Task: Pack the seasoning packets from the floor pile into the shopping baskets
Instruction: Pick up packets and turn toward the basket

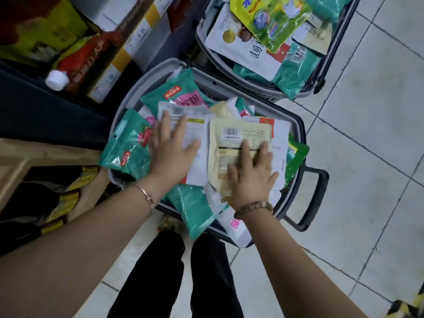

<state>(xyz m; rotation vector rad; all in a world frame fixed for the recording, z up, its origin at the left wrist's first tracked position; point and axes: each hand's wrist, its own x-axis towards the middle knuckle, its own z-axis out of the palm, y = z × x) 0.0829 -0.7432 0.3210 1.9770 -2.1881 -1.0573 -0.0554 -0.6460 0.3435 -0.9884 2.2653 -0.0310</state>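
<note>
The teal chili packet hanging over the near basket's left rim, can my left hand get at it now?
Probably yes. The left hand lies flat on a white packet right beside the teal chili packet, which lies on top with nothing covering it.

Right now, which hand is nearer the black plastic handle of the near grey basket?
Right. The right hand lies on a cream barcoded packet towards the black plastic handle; the left hand presses a white packet across the basket from it.

packets (239,143) in near basket (298,125), second basket (321,74) behind
</note>
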